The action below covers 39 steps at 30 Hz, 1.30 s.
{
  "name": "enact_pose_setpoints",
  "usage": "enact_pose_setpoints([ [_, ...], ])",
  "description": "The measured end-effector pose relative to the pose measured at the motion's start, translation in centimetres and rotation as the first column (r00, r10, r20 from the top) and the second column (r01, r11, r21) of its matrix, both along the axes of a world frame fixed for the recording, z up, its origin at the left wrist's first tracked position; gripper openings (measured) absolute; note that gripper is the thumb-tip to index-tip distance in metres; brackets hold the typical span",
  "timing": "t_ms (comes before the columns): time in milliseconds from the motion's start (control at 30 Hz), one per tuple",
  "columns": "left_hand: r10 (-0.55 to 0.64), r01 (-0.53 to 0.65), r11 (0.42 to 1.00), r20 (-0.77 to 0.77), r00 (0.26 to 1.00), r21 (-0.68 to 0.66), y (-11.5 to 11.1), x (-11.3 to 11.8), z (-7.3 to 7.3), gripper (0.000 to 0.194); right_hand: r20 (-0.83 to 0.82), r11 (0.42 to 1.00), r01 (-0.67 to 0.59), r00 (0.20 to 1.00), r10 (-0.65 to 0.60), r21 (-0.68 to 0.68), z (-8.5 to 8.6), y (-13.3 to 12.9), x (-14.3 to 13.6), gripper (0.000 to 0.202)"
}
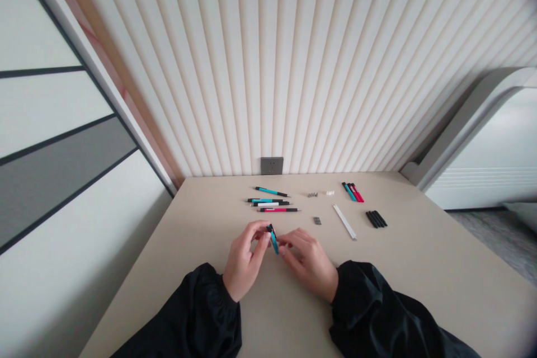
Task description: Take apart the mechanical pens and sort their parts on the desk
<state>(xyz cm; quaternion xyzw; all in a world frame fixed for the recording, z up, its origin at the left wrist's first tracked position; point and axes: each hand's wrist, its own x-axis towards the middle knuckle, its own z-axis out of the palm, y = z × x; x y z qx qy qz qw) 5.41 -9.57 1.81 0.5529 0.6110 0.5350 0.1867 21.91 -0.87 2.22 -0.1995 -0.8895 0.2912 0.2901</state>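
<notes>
A blue pen barrel with a black top (pixel 273 239) is pinched between the thumb and fingers of my left hand (pixel 246 257). Beside its lower end, my right hand (pixel 308 262) has its thumb and fingers pressed together; what they hold, if anything, is too small to make out. Beyond my hands lie several pens: a blue one (pixel 272 192), another blue one (pixel 266 200), a white one (pixel 271 204) and a pink one (pixel 279 210). Small grey parts (pixel 317 221) rest on the table past my right hand.
On the table (pixel 210 224) at the right are a white strip (pixel 344 222), black grips (pixel 376 219), and blue and pink barrels (pixel 353 192). Small metal parts (pixel 312 195) and white parts (pixel 330 193) lie farther back. A ribbed wall with a dark socket (pixel 272 165) stands behind.
</notes>
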Motion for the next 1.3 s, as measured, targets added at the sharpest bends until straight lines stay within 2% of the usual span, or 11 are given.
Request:
enact_pose_setpoints([
  [133, 0.009, -0.008, 1.000, -0.048, 0.999, 0.026, -0.1, 0.1, 0.1, 0.020, 0.008, 0.999, 0.009, 1.000, -0.008, -0.033, -0.1, -0.3, -0.2, 0.012],
  [367, -0.001, 0.005, 0.999, -0.081, 0.997, 0.041, -0.1, 0.3, 0.6, 0.023, -0.044, 0.990, 0.126, 0.991, -0.128, -0.059, -0.5, 0.4, 0.0, 0.008],
  [567, 0.001, 0.000, 1.000, -0.166, 0.986, 0.006, 0.0, -0.1, 0.6, 0.017, -0.092, 0.974, 0.226, 0.969, -0.228, -0.034, 1.0, 2.0, 1.5, 0.011],
  [733, 0.013, -0.012, 1.000, -0.250, 0.968, 0.007, -0.1, -0.5, 0.4, 0.016, -0.089, 0.915, 0.401, 0.911, -0.402, -0.033, 2.1, 6.1, 4.8, 0.017],
  [900, 0.036, -0.026, 0.999, -0.345, 0.938, 0.034, 0.5, 0.1, 0.7, 0.015, -0.038, 0.794, 0.608, 0.793, -0.608, -0.023, 1.6, 12.5, 10.7, 0.027],
  [967, -0.003, 0.016, 0.999, -0.389, 0.921, 0.029, 1.8, 1.1, 1.4, 0.016, -0.013, 0.745, 0.667, 0.745, -0.667, -0.011, 1.0, 14.9, 13.3, 0.029],
  [1067, -0.098, 0.108, 0.994, -0.468, 0.878, -0.005, 5.5, 3.6, 3.0, 0.021, 0.043, 0.689, 0.725, 0.688, -0.724, -0.011, -0.1, 17.6, 16.8, 0.030],
  [1200, -0.249, 0.232, 0.967, -0.580, 0.776, -0.106, 12.5, 8.3, 5.1, 0.025, 0.140, 0.631, 0.774, 0.632, -0.763, -0.058, -1.5, 19.9, 19.5, 0.032],
  [1300, -0.318, 0.269, 0.946, -0.657, 0.683, -0.179, 18.0, 11.5, 5.4, 0.030, 0.169, 0.611, 0.787, 0.616, -0.769, -0.088, -2.1, 20.8, 20.1, 0.031],
])
